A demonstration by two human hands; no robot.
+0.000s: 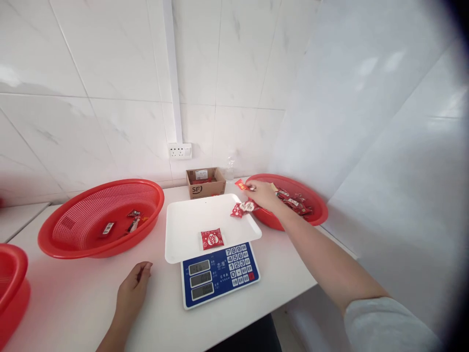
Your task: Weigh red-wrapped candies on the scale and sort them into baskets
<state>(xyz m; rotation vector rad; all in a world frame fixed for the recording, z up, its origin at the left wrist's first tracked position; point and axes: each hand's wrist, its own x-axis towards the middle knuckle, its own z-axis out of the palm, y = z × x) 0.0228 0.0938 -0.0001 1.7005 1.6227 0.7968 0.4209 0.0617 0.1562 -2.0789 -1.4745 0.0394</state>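
Observation:
My right hand (262, 195) reaches out over the right edge of the white scale tray (190, 227), its fingers closed on several small red snack packets (244, 207). One red packet (211, 238) lies on the tray above the blue scale panel (220, 274). Just behind my right hand a red basket (318, 208) holds several more red packets. My left hand (132, 291) rests on the white table left of the scale, fingers loosely curled, holding nothing.
A large red mesh basket (73, 205) at the left holds a few packets. Another red basket (10, 278) pokes in at the far left edge. A small cardboard box (205, 183) stands by the wall under a socket (180, 150).

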